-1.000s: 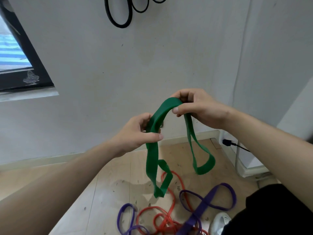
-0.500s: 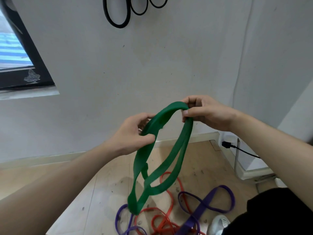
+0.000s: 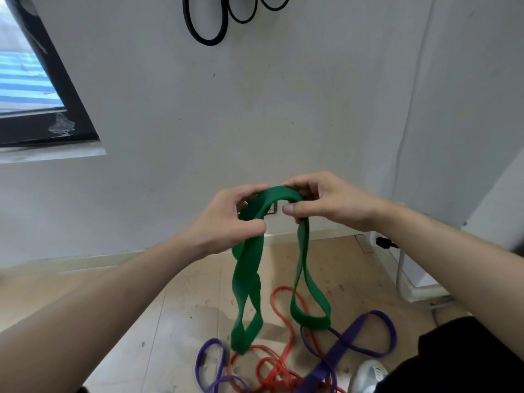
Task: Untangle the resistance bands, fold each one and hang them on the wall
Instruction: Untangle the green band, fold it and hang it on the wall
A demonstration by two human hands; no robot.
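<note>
The left hand (image 3: 226, 219) and right hand (image 3: 326, 202) are pinching the green band (image 3: 246, 282), fingers curled around it. Its loops are dangling above the red band (image 3: 283, 361) and purple band (image 3: 354, 344).

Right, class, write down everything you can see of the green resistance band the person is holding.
The green band is a wide, flat, matte loop, rubbery-looking. Its top arches between the left hand and right hand, each pinching it. Two doubled lengths hang down: the left twisted, the right an open loop. Their ends hang over the red band on the floor; contact cannot be told.
</note>
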